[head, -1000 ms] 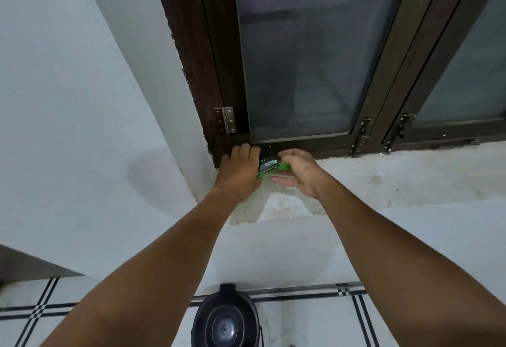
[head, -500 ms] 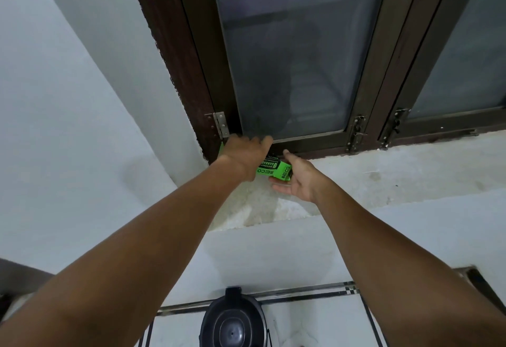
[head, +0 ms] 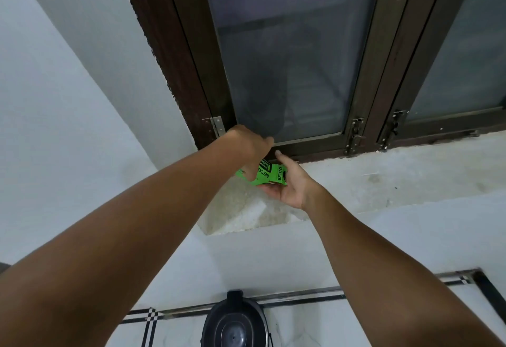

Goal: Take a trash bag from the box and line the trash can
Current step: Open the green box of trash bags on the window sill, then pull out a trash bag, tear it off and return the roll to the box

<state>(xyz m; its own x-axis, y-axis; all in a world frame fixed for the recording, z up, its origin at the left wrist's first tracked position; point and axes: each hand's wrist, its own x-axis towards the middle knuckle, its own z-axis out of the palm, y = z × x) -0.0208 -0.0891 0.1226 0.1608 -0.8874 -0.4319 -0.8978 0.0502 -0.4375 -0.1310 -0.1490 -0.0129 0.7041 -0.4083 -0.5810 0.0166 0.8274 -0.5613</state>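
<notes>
A small bright green trash bag box [head: 269,173] with black lettering is held just above the concrete window sill [head: 383,179]. My right hand [head: 290,182] cups it from below and the right, palm up. My left hand [head: 253,145] covers the box's top left end with its fingers curled over it; what those fingers grip is hidden. Far below, on the floor, stands a black trash can [head: 235,324] with its lid shut, at the bottom middle of the view.
A dark brown window frame [head: 191,73] with frosted panes and metal latches [head: 356,136] rises right behind the hands. White walls lie left and below the sill. The floor is white tile with black stripes [head: 301,297].
The box has tilted and come off the sill into my right palm, which turned upward. My left hand moved onto the box's top end. The view shifted slightly.
</notes>
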